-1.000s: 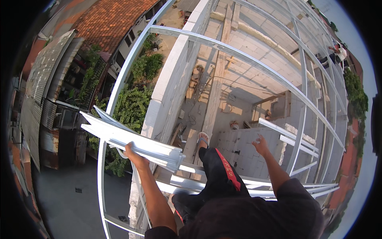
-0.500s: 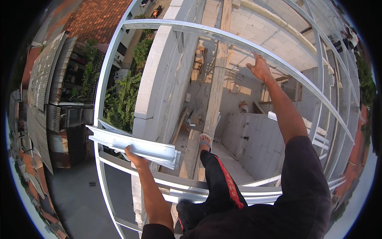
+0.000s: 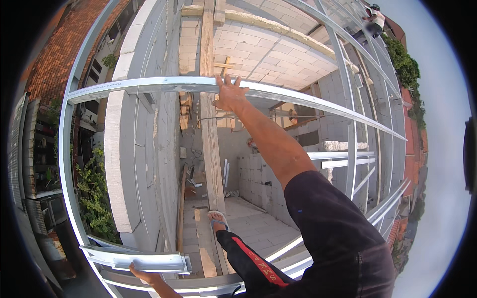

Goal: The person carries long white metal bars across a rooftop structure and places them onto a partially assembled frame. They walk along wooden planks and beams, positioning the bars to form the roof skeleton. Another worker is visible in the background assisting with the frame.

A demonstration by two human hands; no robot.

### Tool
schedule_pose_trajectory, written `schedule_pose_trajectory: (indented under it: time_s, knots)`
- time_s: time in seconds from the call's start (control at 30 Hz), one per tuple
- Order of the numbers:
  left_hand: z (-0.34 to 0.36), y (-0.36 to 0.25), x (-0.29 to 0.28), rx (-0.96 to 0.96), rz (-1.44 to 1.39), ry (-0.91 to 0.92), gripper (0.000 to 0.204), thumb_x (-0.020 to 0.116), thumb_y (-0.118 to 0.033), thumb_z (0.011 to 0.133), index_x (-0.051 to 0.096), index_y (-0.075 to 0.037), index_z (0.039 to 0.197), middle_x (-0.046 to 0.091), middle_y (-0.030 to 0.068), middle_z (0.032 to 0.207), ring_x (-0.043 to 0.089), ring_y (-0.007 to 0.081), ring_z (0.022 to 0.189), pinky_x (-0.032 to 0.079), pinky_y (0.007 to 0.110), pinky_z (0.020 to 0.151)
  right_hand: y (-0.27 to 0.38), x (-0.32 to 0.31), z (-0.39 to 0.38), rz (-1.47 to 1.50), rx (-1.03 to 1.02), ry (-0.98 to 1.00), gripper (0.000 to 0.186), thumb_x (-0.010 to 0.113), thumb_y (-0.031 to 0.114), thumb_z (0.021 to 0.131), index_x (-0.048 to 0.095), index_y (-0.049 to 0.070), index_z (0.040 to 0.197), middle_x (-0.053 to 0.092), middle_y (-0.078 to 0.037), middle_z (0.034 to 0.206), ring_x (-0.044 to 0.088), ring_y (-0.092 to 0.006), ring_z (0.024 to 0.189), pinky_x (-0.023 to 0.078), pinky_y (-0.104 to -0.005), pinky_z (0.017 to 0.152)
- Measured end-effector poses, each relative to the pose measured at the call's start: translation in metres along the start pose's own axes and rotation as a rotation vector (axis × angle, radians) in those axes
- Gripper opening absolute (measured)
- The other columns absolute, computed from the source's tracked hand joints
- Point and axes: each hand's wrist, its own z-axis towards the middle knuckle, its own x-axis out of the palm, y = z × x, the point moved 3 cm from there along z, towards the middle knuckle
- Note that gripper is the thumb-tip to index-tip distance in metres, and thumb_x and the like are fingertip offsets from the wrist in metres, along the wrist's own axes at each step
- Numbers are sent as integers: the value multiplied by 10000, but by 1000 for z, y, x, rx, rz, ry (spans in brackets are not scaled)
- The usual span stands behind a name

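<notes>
Step in hand, by judgement: carrying a loose steel section across an open roof frame while steadying on a fixed member.

Landmark: long pale-grey galvanised steel beam (image 3: 164,85), running left to right across the upper view, part of the roof frame.

Right hand (image 3: 230,94): arm fully outstretched, reaching up and forward, palm laid on the beam, fingers spread over its top edge; resting or lightly gripping, full closure not discernible.

Left hand (image 3: 144,274): low, well below the beam at the bottom edge of view, arm bent close to the body, fingers closed from beneath on a short grey folded-steel channel piece (image 3: 134,258), lying roughly level, just above a lower frame rail.

Below the beam: upright weathered timber plank (image 3: 211,149); white block wall (image 3: 119,164) to its left; sandalled foot (image 3: 217,219) on a board far down.

Next move, by judgement: needs firm hold on the beam before shifting weight, channel piece kept level.
</notes>
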Motion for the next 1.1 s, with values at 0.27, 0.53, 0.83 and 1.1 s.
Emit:
schedule_pose_trajectory:
  time_s: [0.27, 0.53, 0.83, 1.1]
  knots:
    - [25, 28, 39, -71, 32, 51, 705, 542, -559, 861, 479, -74, 1368, 481, 126, 1331, 475, 326, 1230, 392, 536, 1024, 2, -16, -1, -9, -25, 35, 1116, 804, 385, 829, 75, 177, 1648, 136, -170, 1682, 143, -564, 1494, 297, -802, 1080]
    - [43, 24, 29, -97, 27, 38, 677, 507, -574, 883, 499, -80, 1345, 490, 112, 1301, 480, 318, 1222, 397, 536, 1019, 3, -20, -2, -50, -50, 64, 1071, 787, 313, 841, 94, 155, 1643, 159, -194, 1669, 163, -591, 1475, 326, -808, 1045]
    - [50, 23, -40, -130, -27, 39, 653, 468, -590, 907, 520, -87, 1320, 499, 98, 1266, 485, 309, 1212, 403, 537, 1014, 7, -11, 5, -195, -94, 62, 1056, 738, 358, 881, 42, 139, 1644, 171, -215, 1661, 211, -604, 1455, 366, -787, 1038]
    - [47, 6, -54, -67, 9, 31, 539, 574, -531, 819, 562, -126, 1175, 525, 60, 1141, 523, 277, 1126, 413, 480, 954, 4, -8, 5, -255, -54, 99, 1167, 817, 380, 828, 4, 195, 1645, 159, -176, 1665, 223, -576, 1456, 440, -756, 1009]
